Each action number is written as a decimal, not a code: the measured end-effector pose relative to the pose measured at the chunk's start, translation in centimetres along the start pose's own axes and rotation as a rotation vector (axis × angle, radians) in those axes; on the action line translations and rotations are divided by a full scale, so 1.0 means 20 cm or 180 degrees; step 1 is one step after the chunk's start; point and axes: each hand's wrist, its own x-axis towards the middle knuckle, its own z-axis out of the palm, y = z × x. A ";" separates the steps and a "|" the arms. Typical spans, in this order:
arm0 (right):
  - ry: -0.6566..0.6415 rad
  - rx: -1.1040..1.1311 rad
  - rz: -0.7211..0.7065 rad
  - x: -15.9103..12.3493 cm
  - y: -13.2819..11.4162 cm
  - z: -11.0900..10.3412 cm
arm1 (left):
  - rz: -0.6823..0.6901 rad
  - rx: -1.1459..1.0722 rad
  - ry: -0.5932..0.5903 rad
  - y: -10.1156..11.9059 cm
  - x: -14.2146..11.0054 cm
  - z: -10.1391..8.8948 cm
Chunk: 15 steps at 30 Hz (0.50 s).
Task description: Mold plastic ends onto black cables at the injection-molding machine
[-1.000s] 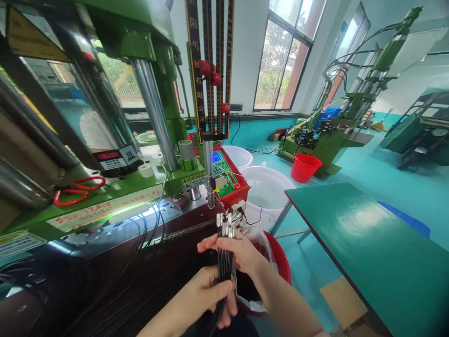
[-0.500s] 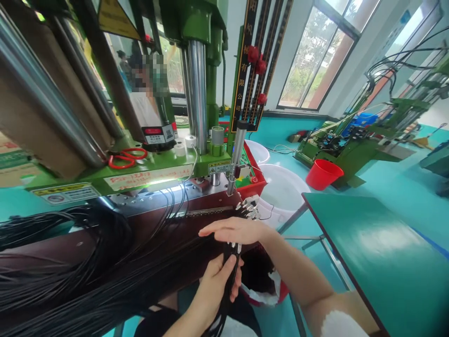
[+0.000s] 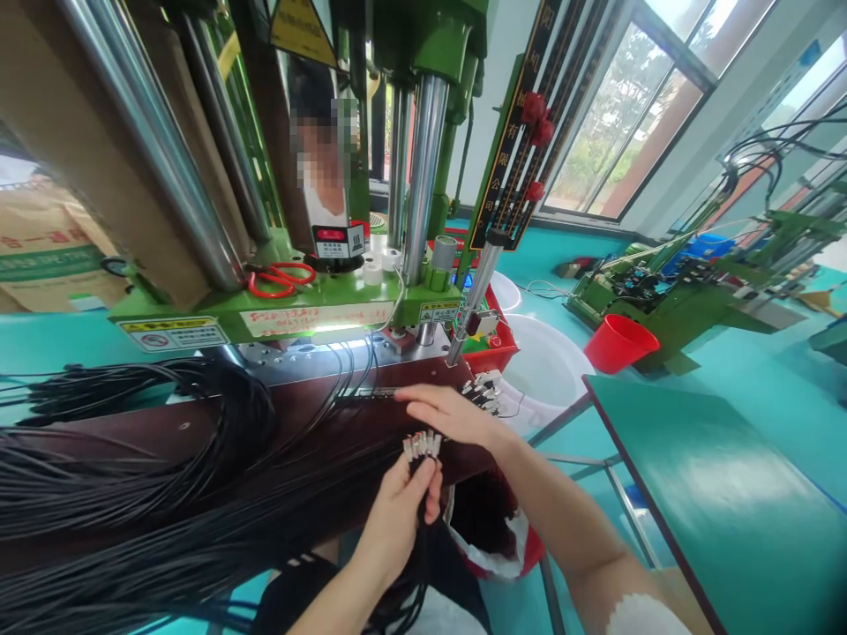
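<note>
My left hand [image 3: 401,503] is wrapped around a bundle of black cables [image 3: 418,564] just below their ends. Silver metal connectors [image 3: 422,444] stick up in a row above its thumb, and the cables hang down towards my lap. Just beyond the connectors, my right hand [image 3: 450,414] is stretched out flat, palm down, with nothing visible in it. More silver connectors [image 3: 483,392] lie behind my right wrist at the end of the dark red bench [image 3: 297,392]. Long black cables [image 3: 165,529] spread over the bench to the left.
A green press [image 3: 344,300] with steel columns stands behind the bench, red-handled scissors [image 3: 281,279] on its ledge. Below my right forearm is a lined red bin [image 3: 529,551]. A green table [image 3: 721,476], white tub [image 3: 549,353] and red bucket [image 3: 622,342] are rightward. A person [image 3: 324,190] is behind the press.
The connector ends in my left hand have risen and swung left, and now show in front of my right hand. My right hand has shifted slightly up, still flat. The head view has turned left.
</note>
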 end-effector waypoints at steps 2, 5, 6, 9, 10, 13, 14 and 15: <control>0.0214 -0.0957 0.0501 0.06 0.09 0.03 | 0.0161 -0.0045 0.0108 0.04 0.01 -0.04; -0.0007 -0.1493 0.0852 0.13 0.18 0.06 | 0.0538 0.0125 0.0235 0.07 0.03 -0.08; -0.0065 -0.1465 0.0866 0.14 0.19 0.05 | 0.0630 0.0222 0.0258 0.06 0.04 -0.10; -0.0265 -0.1333 0.0899 0.13 0.18 -0.01 | 0.0719 0.0503 0.0256 0.02 0.06 -0.12; -0.0343 -0.1235 0.0915 0.11 0.17 -0.04 | 0.0692 0.0572 0.0233 0.01 0.06 -0.12; -0.0570 -0.0817 0.1033 -0.01 0.14 -0.09 | 0.0540 0.0621 0.0132 -0.02 0.07 -0.11; -0.0646 -0.0701 0.1100 -0.07 0.14 -0.09 | 0.0476 0.0588 0.0100 -0.02 0.07 -0.10; -0.0678 -0.0513 0.1199 -0.13 0.14 -0.07 | 0.0419 0.0545 0.0088 -0.03 0.07 -0.09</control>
